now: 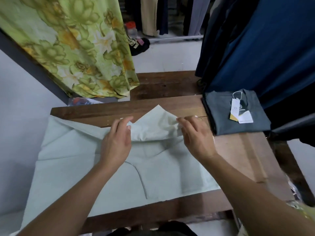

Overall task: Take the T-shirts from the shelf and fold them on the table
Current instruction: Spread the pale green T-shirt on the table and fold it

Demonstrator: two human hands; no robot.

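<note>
Folding is under way on a wooden tabletop (238, 159) seen from above. At the upper left of the frame hangs a green floral cloth (76, 48). Below it, filling the lower left and centre, a pale mint T-shirt (68, 159) lies spread flat, its left side spilling over the tabletop's edge. By my judgement this shirt is only at its first fold, with most of the folding left. At centre, the left hand (117, 143) pinches one side of a raised flap of the shirt between thumb and fingers. Just right of centre, the right hand (196, 137) pinches the flap's other side in the same way, so the flap peaks between them. At the right of the frame, a grey T-shirt (238, 113) with paper tags sits already folded on the tabletop, which suggests one shirt finished. Dark blue garments (272, 48) hang at the upper right.
</note>
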